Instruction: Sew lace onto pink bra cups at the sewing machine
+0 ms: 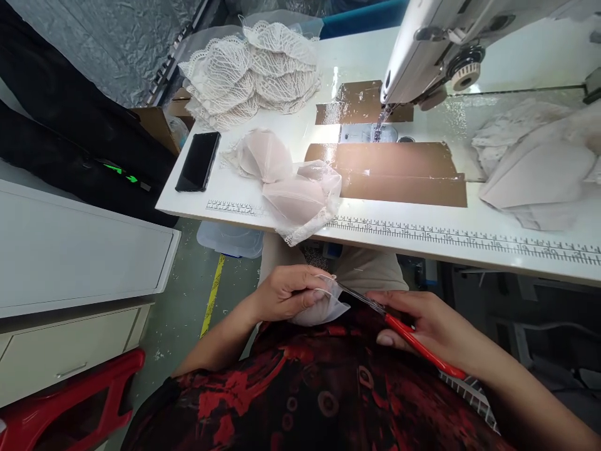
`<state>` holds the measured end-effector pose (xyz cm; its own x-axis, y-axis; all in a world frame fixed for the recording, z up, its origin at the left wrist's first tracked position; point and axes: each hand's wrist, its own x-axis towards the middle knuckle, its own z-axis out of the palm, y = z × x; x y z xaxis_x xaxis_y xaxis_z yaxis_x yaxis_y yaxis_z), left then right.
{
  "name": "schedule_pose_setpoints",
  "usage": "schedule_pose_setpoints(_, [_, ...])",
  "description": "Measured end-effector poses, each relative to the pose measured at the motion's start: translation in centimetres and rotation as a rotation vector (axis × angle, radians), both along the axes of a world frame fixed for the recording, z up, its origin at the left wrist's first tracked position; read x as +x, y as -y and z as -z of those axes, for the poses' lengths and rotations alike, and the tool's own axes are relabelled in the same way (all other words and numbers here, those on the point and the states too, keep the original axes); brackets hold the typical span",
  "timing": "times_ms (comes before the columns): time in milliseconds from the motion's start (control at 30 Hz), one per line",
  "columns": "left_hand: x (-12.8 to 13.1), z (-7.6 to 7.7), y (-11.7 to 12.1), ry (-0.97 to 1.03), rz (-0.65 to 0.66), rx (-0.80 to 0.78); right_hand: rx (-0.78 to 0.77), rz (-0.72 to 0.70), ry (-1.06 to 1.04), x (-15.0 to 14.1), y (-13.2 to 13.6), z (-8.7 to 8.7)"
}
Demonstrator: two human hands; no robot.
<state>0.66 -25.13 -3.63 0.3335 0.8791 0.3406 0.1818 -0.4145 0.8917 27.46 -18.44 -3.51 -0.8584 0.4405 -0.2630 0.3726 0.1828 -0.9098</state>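
Between the thumb and fingers of my left hand [291, 293] is pinched a pale bra cup [317, 315] with a sheer edge, held over my lap. My right hand [429, 322] grips red-handled scissors [399, 329], whose blades point left and reach the cup's edge beside my left fingertips. Whether the blades are touching the fabric I cannot tell. On the table in front, a pair of joined beige bra cups [293, 197] lies with its lace edge hanging over the front.
A sewing machine [422, 50] stands over brown cardboard [385, 172] on the white table. Stacked lace pieces [253, 69] lie at the back left, near a phone [198, 161]. More beige cups [539, 169] lie at right. A red stool [70, 401] is at lower left.
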Motion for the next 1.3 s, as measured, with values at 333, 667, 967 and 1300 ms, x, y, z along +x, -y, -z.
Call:
schedule_pose_setpoints(333, [0.7, 0.2, -0.1, 0.006, 0.037, -0.072, 0.180, -0.010, 0.005, -1.8, -0.5, 0.0])
schedule_pose_setpoints(667, [0.9, 0.2, -0.4, 0.009, 0.047, -0.138, 0.170, -0.024, -0.046, -2.2, -0.6, -0.1])
schedule_pose_setpoints(967, [1.2, 0.1, -0.7, -0.016, 0.054, -0.123, 0.254, 0.026, -0.113, -1.8, -0.3, 1.3])
schedule_pose_setpoints(1300, [2.5, 0.3, 0.0, 0.084, 0.000, -0.571, 0.059, 0.239, -0.122, -0.3, 0.0, 3.9])
